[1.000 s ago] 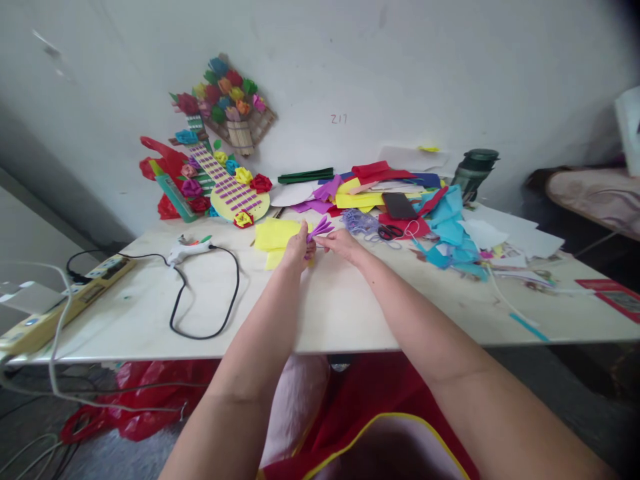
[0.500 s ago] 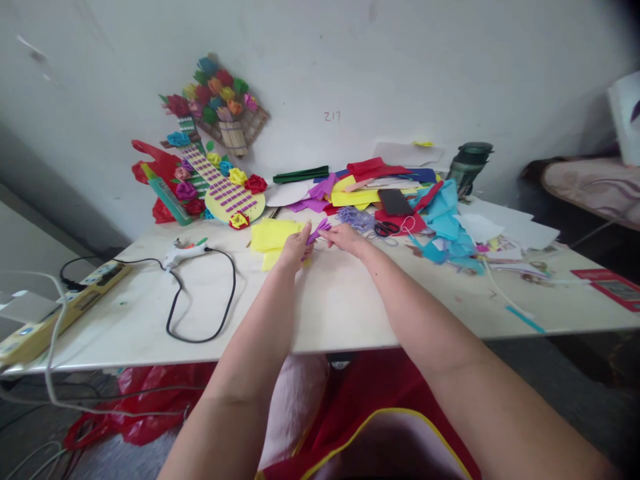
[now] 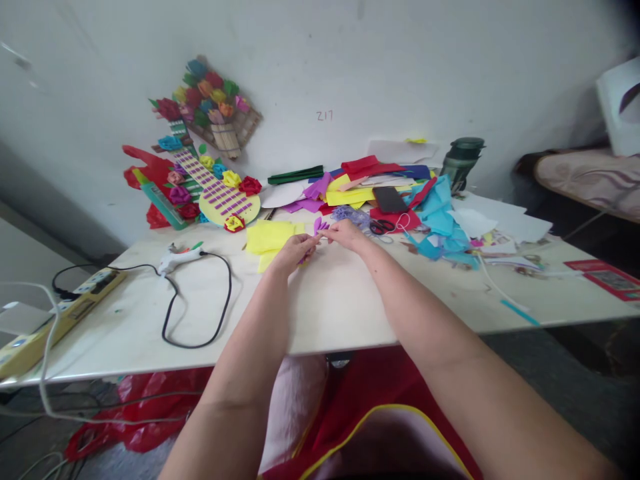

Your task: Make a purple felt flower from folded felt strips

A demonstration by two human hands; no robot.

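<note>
Between my two hands, over the middle of the table, is a small piece of purple crepe paper (image 3: 320, 226), gathered and partly hidden by the fingers. My left hand (image 3: 296, 252) is closed round its lower part. My right hand (image 3: 345, 235) pinches close to its upper part, the fingertips meeting those of the left; whether a thread or wire is between them cannot be made out. Just left of and behind my left hand lie yellow crepe paper sheets (image 3: 270, 235). A tangle of pale purple string (image 3: 351, 215) and black scissors (image 3: 383, 227) lie behind and right of my right hand.
Colourful crepe paper (image 3: 360, 193), a phone (image 3: 390, 199) and a dark green bottle (image 3: 463, 163) stand or lie toward the back. A paper-flower guitar (image 3: 220, 193) leans at the wall. On the left are a glue gun (image 3: 179, 258) with its cord and a power strip (image 3: 70, 317).
My hands have drawn closer together on the purple paper, and less of it shows now. The view has shifted slightly, with the objects on the table unmoved.
</note>
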